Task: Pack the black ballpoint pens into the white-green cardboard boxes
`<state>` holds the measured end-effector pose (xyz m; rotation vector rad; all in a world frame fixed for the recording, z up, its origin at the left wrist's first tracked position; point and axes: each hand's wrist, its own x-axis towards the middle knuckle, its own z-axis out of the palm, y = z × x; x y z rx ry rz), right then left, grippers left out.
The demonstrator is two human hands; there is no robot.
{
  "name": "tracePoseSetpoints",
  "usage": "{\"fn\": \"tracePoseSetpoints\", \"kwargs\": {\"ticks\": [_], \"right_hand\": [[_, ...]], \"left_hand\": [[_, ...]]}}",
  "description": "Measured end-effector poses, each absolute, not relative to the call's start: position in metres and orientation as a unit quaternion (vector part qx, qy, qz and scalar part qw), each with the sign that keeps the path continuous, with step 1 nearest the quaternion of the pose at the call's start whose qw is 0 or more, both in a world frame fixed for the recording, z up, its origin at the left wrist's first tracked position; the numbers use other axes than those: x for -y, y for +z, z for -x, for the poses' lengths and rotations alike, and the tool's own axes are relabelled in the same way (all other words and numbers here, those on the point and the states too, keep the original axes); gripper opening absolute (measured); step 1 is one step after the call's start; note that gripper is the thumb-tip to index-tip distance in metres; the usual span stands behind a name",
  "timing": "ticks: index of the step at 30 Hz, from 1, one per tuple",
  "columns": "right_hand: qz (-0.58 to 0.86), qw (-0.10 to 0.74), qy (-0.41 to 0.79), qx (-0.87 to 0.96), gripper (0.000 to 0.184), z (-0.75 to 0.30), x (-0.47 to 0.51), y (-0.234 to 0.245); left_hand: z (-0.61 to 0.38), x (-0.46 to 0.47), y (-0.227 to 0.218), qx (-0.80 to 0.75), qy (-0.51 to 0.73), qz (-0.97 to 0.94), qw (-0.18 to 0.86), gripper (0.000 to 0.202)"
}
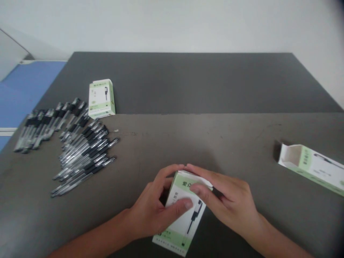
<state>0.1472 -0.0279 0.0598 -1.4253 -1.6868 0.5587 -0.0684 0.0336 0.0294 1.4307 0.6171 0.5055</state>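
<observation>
A white and green pen box (176, 233) is tilted between both hands near the front of the table, its printed pen picture facing up. My left hand (158, 206) wraps the box's left side, the thumb lying across its face. At the upper end, my right hand (228, 199) has its fingers on the box's top flap and its thumb on the front near the green band. The fingertips of both hands meet at that top edge. Whether anything is inside this box is hidden.
Many clear pens with black caps (83, 150) lie in a loose spread on the left of the grey table (188, 82). Behind them lies another pen box (101, 98). At the right edge, an open pen box (317, 166) lies on its side.
</observation>
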Motion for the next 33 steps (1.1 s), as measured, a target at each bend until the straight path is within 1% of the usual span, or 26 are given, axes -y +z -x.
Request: {"fn": "tracePoseSetpoints", "kwargs": {"ticks": [2,3,11,14,17,20,23,28,30,33], "right_hand": [[0.551,0.425,0.22,0.684,0.024,-0.148,0.027,0.06],[0.543,0.426,0.22,0.689,0.023,-0.149,0.026,0.061],[0.51,0.407,0.248,0.716,0.031,-0.15,0.026,0.064],[0.527,0.422,0.271,0.686,0.033,-0.146,0.03,0.062],[0.558,0.462,0.291,0.625,0.035,-0.143,0.033,0.061],[0.546,0.48,0.258,0.636,0.035,-0.145,0.033,0.063],[0.515,0.461,0.196,0.695,0.046,-0.151,0.035,0.068],[0.522,0.417,0.139,0.731,0.057,-0.155,0.045,0.08],[0.522,0.421,0.131,0.73,0.057,-0.152,0.046,0.085],[0.518,0.438,0.128,0.724,0.05,-0.145,0.043,0.093]], "left_hand": [[0.068,-0.033,0.03,-0.266,0.239,-0.638,0.682,0.066],[0.068,-0.032,0.03,-0.262,0.244,-0.64,0.68,0.066],[0.068,-0.026,0.029,-0.269,0.28,-0.629,0.674,0.063],[0.068,-0.025,0.029,-0.256,0.292,-0.631,0.671,0.065],[0.068,-0.025,0.028,-0.242,0.326,-0.641,0.651,0.066],[0.069,-0.027,0.026,-0.222,0.372,-0.658,0.616,0.067],[0.072,-0.029,0.025,-0.197,0.399,-0.694,0.566,0.069],[0.08,-0.031,0.023,-0.169,0.466,-0.781,0.38,0.075],[0.081,-0.031,0.023,-0.16,0.48,-0.786,0.354,0.077],[0.079,-0.031,0.022,-0.148,0.487,-0.787,0.348,0.077]]}}
